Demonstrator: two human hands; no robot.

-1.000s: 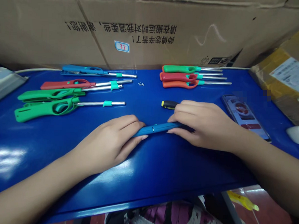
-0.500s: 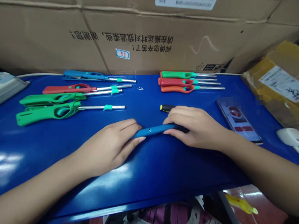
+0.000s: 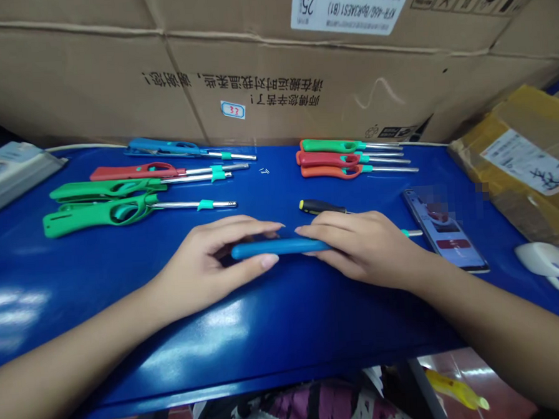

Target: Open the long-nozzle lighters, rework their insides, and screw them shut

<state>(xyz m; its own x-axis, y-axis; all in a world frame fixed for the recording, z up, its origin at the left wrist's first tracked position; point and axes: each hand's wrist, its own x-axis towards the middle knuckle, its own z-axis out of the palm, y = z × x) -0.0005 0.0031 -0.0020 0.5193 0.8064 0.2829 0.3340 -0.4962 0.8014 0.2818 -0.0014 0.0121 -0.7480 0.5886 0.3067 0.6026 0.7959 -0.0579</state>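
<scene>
A long blue gas lighter (image 3: pixel 281 246) lies crosswise before me, its narrow side turned up. My right hand (image 3: pixel 360 243) is closed over its right part; the tip of a metal tube with a turquoise piece (image 3: pixel 406 233) shows beyond that hand. At the left end, my left hand (image 3: pixel 216 256) loosely surrounds the handle, thumb along the near side and fingers arched over the far side. Just behind my right hand lies a screwdriver (image 3: pixel 323 206) with a black and yellow handle. Tiny pale pins or screws (image 3: pixel 264 171) lie farther back.
Blue (image 3: pixel 164 147), red (image 3: pixel 137 171) and green lighters (image 3: pixel 99 214) lie at the left. Green, red and orange lighters (image 3: pixel 328 170) are stacked close at the right. A phone (image 3: pixel 444 232), white mouse-like device (image 3: pixel 546 259) and taped carton (image 3: pixel 520 159) stand right. A large cardboard box (image 3: pixel 252 54) walls the back.
My left hand has loosened and its fingers have lifted apart from the handle, baring its left end. The blue lighter has shifted slightly left and levelled, and the tube tip now shows past my right hand.
</scene>
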